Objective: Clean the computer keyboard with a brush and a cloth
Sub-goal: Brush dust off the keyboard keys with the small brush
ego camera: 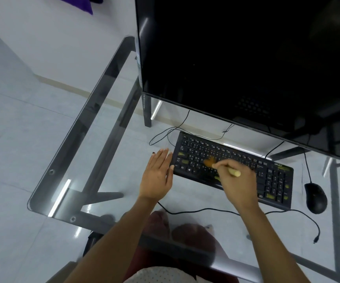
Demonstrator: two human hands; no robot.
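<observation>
A black keyboard (271, 176) lies on the glass desk, angled down to the right, with yellowish smudges on some keys. My right hand (239, 180) grips a small brush (233, 172) with a pale wooden handle. Its orange bristles, blurred, rest on the keyboard's left-middle keys. My left hand (158, 175) lies flat with fingers spread on the glass, touching the keyboard's left edge. No cloth is in view.
A large dark monitor (246, 58) stands just behind the keyboard. A black mouse (316, 198) sits to the keyboard's right, its cable looping along the near side. More thin cables trail behind the keyboard. The glass desk's (87, 144) rounded left edge shows the floor below.
</observation>
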